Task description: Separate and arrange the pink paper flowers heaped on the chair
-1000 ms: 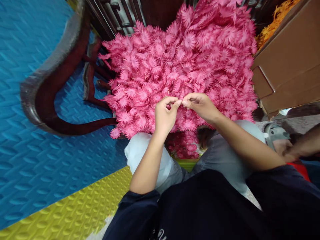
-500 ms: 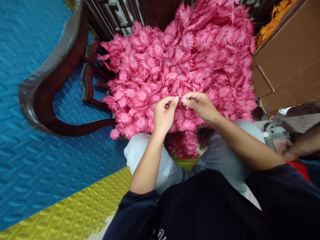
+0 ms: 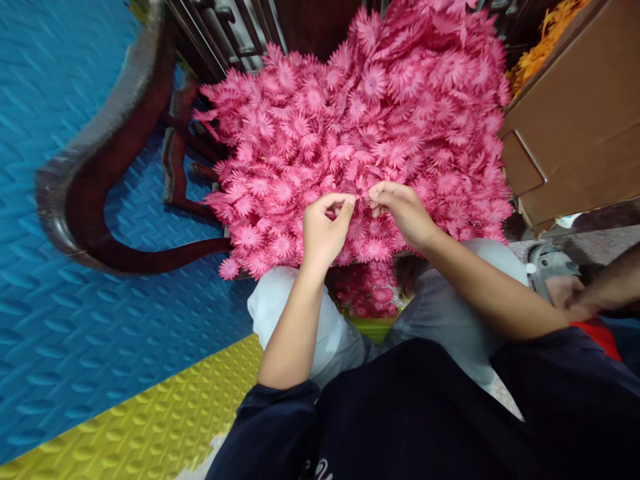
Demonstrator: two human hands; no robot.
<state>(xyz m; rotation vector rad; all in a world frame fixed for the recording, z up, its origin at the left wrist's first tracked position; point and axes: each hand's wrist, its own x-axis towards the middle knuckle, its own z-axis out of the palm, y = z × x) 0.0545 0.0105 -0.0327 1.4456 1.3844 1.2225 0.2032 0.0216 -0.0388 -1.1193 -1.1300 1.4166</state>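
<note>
A thick pile of pink artificial flowers (image 3: 315, 133) covers the seat in front of my knees. Over its near part my left hand (image 3: 326, 223) pinches thumb and forefinger together, and whatever sits at the tips is too small to make out. My right hand (image 3: 400, 208) is a short way to the right, thumb against its bent fingers, also in a pinch. The gap between the two sets of fingertips is small. Against the pink petals behind, I cannot tell what is between the fingers of either hand.
A dark wooden armrest (image 3: 75, 193) curves out on the left over blue matting (image 3: 45, 333). A cardboard box (image 3: 575, 113) stands at the right, with orange material (image 3: 545, 43) behind it. Another person's arm (image 3: 613, 283) reaches in at the right edge. More pink flowers (image 3: 373, 290) lie below, between my knees.
My hands have drawn slightly apart: the right fingertips have shifted a little right and the left hand a little left. Both stay pinched, and the flower pile looks the same.
</note>
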